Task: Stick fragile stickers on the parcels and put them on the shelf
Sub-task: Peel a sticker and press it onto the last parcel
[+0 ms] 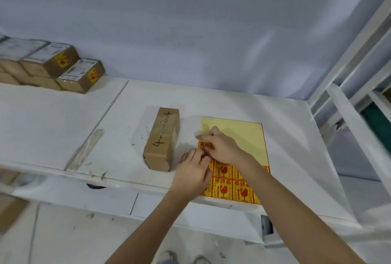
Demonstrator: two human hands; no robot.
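Two bare forearms reach up from the bottom of the frame to a white tabletop (296, 136); the left hand (193, 171) lies over the left edge of a sticker sheet (239, 157), its fingers curled, its grip closed on a corner of the top-left sticker (205, 147); the right hand (222, 146) arches over the same sticker from the right, fingertips (201, 137) pinched together just above it, though whether they actually have hold of the sticker or only press it I cannot tell; the sheet sits at lower centre-right of the frame, its near part filled with red-and-yellow fragile labels, its far part bare pale yellow backing; just left of the hands, near but apart from the sheet, a long brown parcel (163, 138) lies flat on the tabletop with black handwriting along its top face; further left a strip of clear tape (86, 149) is stuck on the surface; at the upper left of the frame, against the wall, stands a stack of parcels (50, 66), two of them showing yellow fragile labels on their side faces; white shelf framing (349, 77) rises at the right edge.
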